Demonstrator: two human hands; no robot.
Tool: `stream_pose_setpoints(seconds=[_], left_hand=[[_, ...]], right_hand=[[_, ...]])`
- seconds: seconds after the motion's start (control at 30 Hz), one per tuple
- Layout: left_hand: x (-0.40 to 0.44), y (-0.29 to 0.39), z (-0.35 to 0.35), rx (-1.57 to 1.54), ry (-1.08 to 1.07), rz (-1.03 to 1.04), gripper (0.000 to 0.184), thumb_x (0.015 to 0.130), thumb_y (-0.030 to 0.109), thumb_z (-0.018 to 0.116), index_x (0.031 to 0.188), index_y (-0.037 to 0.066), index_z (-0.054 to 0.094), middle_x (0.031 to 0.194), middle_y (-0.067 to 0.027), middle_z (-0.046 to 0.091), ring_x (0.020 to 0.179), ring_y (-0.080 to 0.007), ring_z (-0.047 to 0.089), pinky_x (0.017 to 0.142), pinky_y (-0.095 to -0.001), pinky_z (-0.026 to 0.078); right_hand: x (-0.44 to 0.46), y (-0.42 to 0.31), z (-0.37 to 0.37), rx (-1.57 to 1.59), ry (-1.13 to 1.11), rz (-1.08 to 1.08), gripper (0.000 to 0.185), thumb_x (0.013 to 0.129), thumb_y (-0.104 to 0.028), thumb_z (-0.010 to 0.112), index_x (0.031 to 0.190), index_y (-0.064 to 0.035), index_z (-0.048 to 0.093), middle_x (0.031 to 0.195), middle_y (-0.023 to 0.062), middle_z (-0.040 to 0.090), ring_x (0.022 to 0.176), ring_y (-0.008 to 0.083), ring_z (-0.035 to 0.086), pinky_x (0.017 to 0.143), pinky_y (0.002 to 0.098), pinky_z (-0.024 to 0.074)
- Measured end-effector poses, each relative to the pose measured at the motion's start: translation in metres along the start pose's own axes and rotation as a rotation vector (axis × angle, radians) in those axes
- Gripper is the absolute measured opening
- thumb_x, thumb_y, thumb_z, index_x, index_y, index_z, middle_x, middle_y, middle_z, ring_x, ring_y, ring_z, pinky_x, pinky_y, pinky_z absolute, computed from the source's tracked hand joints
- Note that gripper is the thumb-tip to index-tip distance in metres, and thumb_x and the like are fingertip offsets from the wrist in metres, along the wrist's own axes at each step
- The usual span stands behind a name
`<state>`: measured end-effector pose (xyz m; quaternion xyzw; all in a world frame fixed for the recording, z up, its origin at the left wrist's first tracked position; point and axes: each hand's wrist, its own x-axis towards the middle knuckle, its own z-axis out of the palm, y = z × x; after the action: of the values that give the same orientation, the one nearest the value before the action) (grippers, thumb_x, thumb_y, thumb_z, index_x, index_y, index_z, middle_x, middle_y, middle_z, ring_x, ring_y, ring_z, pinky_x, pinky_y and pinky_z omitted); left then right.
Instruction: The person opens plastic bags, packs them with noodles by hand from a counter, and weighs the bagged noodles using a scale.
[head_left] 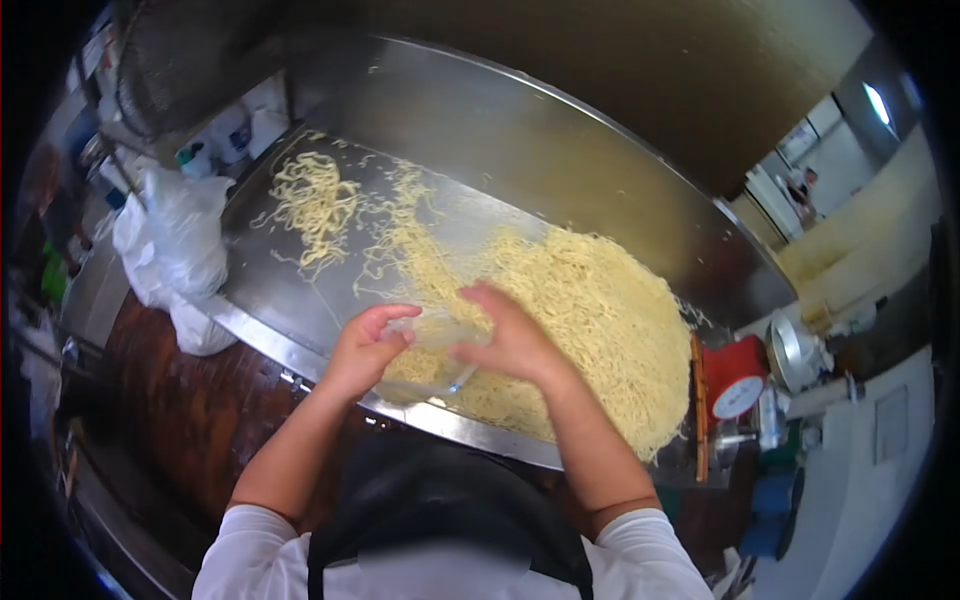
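A large heap of pale yellow noodles lies on a metal work surface, with looser strands at its left. Near the front edge, a clear plastic bag hangs between my hands. The fingers and thumb of my left hand are pinched on its left side. My right hand has its fingers spread at the bag's right side, slightly blurred; whether it touches the plastic I cannot tell.
White plastic bags hang at the surface's left end. A red scale with a round dial stands at the right, beside metal bowls. A raised metal wall runs along the back. Far off at the upper right is a person.
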<state>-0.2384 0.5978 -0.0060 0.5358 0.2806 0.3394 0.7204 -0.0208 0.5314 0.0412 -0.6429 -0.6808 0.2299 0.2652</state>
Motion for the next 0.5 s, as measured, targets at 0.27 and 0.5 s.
stream_pose_setpoints(seconds=[0.27,0.5], left_hand=[[-0.003,0.012,0.011,0.264,-0.097,-0.006,0.024,0.085,0.004,0.06,0.108,0.001,0.066,0.094,-0.0017,0.063,0.085,-0.0078,0.054,0.078,-0.0232,0.044],[-0.025,0.055,0.031,0.546,-0.183,0.132,0.034,0.072,-0.001,0.068,0.106,0.004,0.067,0.065,0.0088,0.042,0.058,-0.0034,0.039,0.054,-0.0208,0.033]], right_hand=[[-0.046,0.078,0.047,0.428,-0.023,0.696,0.039,0.08,-0.013,0.059,0.119,-0.0087,0.057,0.096,0.0141,0.066,0.081,0.023,0.065,0.07,0.0333,0.0533],[-0.115,-0.011,-0.012,1.091,0.372,0.483,0.012,0.086,-0.002,0.045,0.088,-0.0097,0.053,0.07,0.0006,0.052,0.058,0.0096,0.052,0.055,0.0268,0.0491]])
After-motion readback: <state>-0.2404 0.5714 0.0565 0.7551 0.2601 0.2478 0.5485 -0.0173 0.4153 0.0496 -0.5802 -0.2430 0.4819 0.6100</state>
